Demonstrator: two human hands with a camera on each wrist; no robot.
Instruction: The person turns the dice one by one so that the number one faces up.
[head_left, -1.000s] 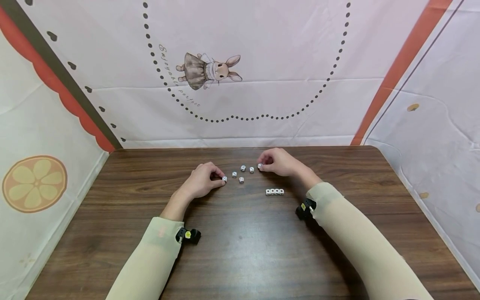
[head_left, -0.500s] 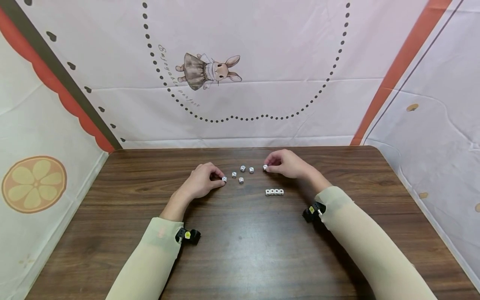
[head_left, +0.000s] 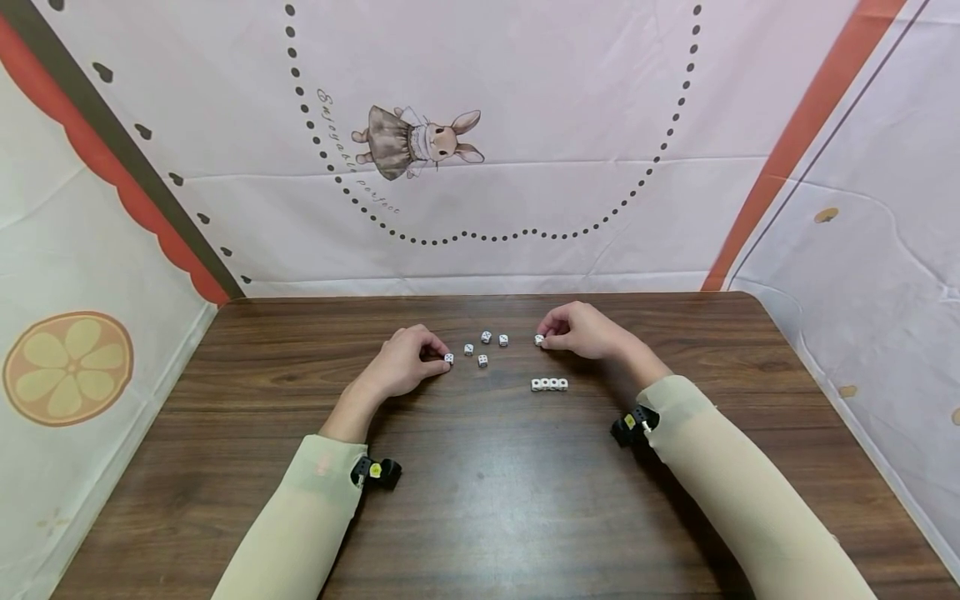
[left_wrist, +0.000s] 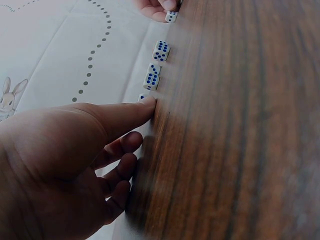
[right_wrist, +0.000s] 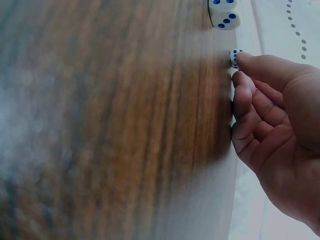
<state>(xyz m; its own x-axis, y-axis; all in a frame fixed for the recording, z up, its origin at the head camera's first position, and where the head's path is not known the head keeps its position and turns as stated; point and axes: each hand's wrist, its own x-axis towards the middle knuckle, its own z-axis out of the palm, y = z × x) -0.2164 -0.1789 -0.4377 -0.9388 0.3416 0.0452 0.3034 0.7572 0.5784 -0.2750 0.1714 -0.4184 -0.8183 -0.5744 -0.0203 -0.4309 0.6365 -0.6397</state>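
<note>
Toward the back of the table, my left hand (head_left: 407,360) pinches a white die (head_left: 449,358) between thumb and fingers. In the left wrist view the thumb (left_wrist: 127,116) covers most of that die. My right hand (head_left: 583,330) pinches another white die (head_left: 539,340), set apart to the right of the loose ones; it shows at the thumb tip in the right wrist view. Between the hands lie several loose dice, among them one die (head_left: 486,337) at the back and one die (head_left: 483,361) in front. A straight row of dice (head_left: 550,384) stands closer to me, below my right hand.
The brown wooden table (head_left: 480,517) ends at a white printed cloth (head_left: 570,192) that rises behind it and at both sides. A black wrist camera (head_left: 378,472) sits on the left sleeve, another camera (head_left: 630,425) on the right.
My right hand has slid to the right and slightly toward me with its die, away from the loose dice. The left hand and the other dice have stayed in place.
</note>
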